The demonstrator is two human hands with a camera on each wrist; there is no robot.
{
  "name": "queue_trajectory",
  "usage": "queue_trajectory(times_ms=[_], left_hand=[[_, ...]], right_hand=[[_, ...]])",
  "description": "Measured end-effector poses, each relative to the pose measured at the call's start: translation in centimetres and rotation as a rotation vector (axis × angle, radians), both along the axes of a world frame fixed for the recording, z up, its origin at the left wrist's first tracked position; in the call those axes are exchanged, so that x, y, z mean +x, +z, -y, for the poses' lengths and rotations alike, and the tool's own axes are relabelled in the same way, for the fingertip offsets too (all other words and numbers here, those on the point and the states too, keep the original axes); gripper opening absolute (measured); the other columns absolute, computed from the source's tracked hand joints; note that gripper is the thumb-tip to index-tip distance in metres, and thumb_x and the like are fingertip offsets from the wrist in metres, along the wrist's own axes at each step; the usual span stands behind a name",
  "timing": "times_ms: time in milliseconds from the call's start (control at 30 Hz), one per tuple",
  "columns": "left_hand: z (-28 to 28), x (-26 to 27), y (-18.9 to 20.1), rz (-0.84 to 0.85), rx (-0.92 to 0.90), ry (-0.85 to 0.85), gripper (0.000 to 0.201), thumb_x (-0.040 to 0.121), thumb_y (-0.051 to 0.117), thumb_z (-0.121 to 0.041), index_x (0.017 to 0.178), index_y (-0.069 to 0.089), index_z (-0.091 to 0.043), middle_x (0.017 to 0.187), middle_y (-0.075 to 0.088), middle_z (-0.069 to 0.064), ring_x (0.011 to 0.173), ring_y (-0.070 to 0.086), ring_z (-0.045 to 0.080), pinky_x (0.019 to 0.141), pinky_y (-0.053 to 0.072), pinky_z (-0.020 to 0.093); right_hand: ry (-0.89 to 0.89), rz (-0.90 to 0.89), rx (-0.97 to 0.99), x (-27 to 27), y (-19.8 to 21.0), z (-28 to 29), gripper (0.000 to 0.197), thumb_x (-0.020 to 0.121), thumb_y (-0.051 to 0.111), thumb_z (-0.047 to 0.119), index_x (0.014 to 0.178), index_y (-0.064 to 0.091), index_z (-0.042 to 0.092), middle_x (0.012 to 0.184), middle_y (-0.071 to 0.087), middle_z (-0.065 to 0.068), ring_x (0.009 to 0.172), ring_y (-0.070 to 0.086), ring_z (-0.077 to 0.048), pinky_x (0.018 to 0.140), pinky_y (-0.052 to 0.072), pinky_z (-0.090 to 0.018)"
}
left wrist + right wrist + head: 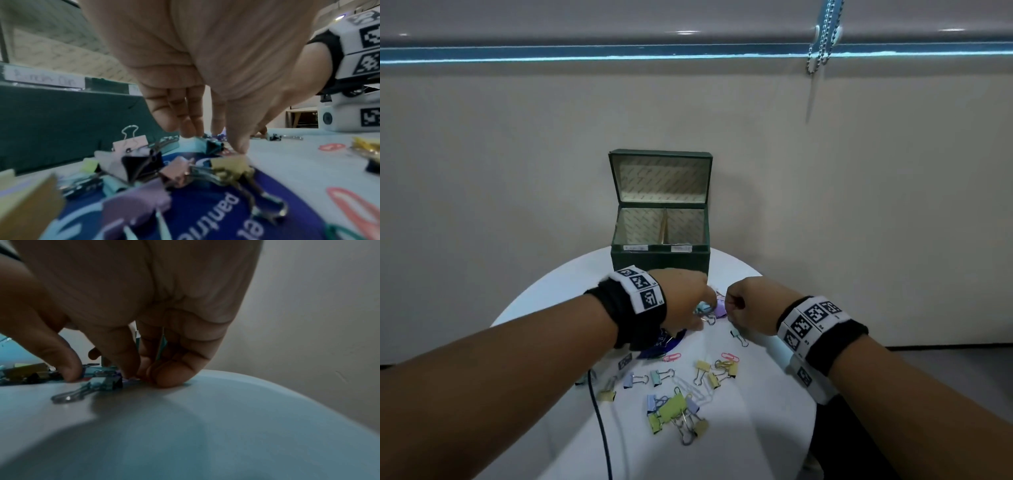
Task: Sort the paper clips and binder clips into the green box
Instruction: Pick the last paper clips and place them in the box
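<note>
Head: dark green hinged cardboard box (660, 255) stands open just beyond both hands, divider splitting two labelled compartments. Pastel metal binder clips (674, 407) and pink wire paper clips (672, 357) scattered on round white bench (763, 428), behind the fingers.

Left wrist: left hand (205, 68) fingers (191, 123) narrow, tips on a teal binder clip (207, 145); a firm pinch is not clear.

Right wrist: right hand (144, 301) fingers (121, 353) pinch a light-blue binder clip (102, 379) against the bench.

Advice: grip clip bodies, not handles; lift clear; drop into the binder-clip-labelled side.
</note>
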State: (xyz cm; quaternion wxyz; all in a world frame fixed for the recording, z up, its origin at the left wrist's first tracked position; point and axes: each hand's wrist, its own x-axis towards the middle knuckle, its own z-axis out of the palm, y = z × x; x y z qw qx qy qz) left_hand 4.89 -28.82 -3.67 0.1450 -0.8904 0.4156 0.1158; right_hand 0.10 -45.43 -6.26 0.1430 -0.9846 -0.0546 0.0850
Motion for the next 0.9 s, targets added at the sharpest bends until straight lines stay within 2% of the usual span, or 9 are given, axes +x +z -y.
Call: queue_trajectory(times_ms=[200,333,500,633,700,733,800,867,900], left_hand=[[-1.8,0.8,0.6,-0.048,-0.029,0.159,0.036,0.087,0.066,-0.032,0.121,0.053,-0.032,0.112,0.06,-0.004,0.093,0.056,0.017,0.077,0.05,0.029],[-2.7,1.8,1.3,-0.018,-0.044,0.199,0.026,0.089,0.059,-0.033,0.114,0.055,-0.028,0.109,0.062,-0.003,0.091,0.056,0.018,0.071,0.044,0.028],[-2.0,2.3,2.3,0.052,-0.014,0.2,0.032,0.093,0.054,-0.044,0.12,0.059,-0.027,0.115,0.062,-0.002,0.099,0.059,0.02,0.082,0.048,0.03],[0.2,1.9,1.7,0.038,-0.07,0.102,0.036,0.093,0.056,-0.028,0.129,0.057,-0.028,0.126,0.06,-0.001,0.11,0.058,0.021,0.083,0.043,0.028],[1.5,1.4,1.2,0.017,-0.056,0.017,0.039,0.096,0.052,-0.022,0.135,0.054,-0.027,0.13,0.057,0.0,0.117,0.056,0.023,0.093,0.044,0.03],[2.1,1.2,1.0,0.022,-0.029,-0.02,0.037,0.097,0.051,-0.023,0.134,0.054,-0.027,0.129,0.057,0.001,0.116,0.056,0.024,0.096,0.047,0.035],[2.6,1.3,0.5,0.046,0.023,-0.041,0.027,0.095,0.052,-0.029,0.121,0.06,-0.025,0.117,0.062,0.001,0.105,0.06,0.025,0.09,0.052,0.041],[2.5,1.6,0.3,0.052,0.012,0.022,0.018,0.092,0.057,-0.03,0.107,0.064,-0.023,0.1,0.064,-0.001,0.092,0.06,0.024,0.081,0.053,0.036],[2.2,1.8,0.2,0.045,-0.011,0.049,0.02,0.092,0.059,-0.03,0.11,0.066,-0.024,0.1,0.065,-0.002,0.092,0.06,0.023,0.079,0.052,0.034]], right_hand=[[0.005,-0.03,0.029,-0.3,0.3,0.8,0.013,0.084,0.07,0.018,0.096,0.073,0.023,0.088,0.065,0.011,0.082,0.057,-0.01,0.072,0.047,-0.019],[0.026,-0.043,0.043,-0.2,0.1,0.6,0.007,0.087,0.067,0.018,0.09,0.071,0.023,0.089,0.066,0.011,0.085,0.059,-0.011,0.075,0.048,-0.022],[0.035,-0.094,-0.019,-0.2,-0.3,0.6,0.01,0.086,0.055,0.014,0.087,0.065,0.016,0.089,0.067,0.003,0.084,0.061,-0.018,0.073,0.051,-0.029],[0.003,-0.048,-0.027,0.1,-0.8,0.1,0.004,0.08,0.055,0.018,0.076,0.057,0.019,0.08,0.06,0.003,0.072,0.052,-0.016,0.064,0.047,-0.028],[-0.03,0.072,-0.006,0.3,-1.0,0.3,0.012,0.082,0.05,0.021,0.071,0.048,0.024,0.077,0.056,0.003,0.071,0.052,-0.019,0.064,0.045,-0.028],[-0.044,0.131,-0.003,0.5,-1.1,0.5,0.016,0.085,0.048,0.021,0.07,0.043,0.025,0.075,0.054,0.004,0.071,0.052,-0.021,0.064,0.043,-0.029],[-0.074,0.166,-0.009,0.6,-1.1,1.0,0.02,0.086,0.049,0.016,0.076,0.036,0.028,0.072,0.054,0.004,0.07,0.052,-0.024,0.061,0.044,-0.033],[-0.084,0.124,-0.025,0.6,-1.1,1.1,0.03,0.082,0.051,0.007,0.088,0.034,0.031,0.076,0.057,0.004,0.073,0.055,-0.024,0.064,0.05,-0.038],[-0.085,0.1,-0.022,0.6,-1.0,1.2,0.032,0.083,0.05,0.005,0.098,0.036,0.03,0.079,0.058,0.003,0.074,0.055,-0.023,0.066,0.05,-0.038]])
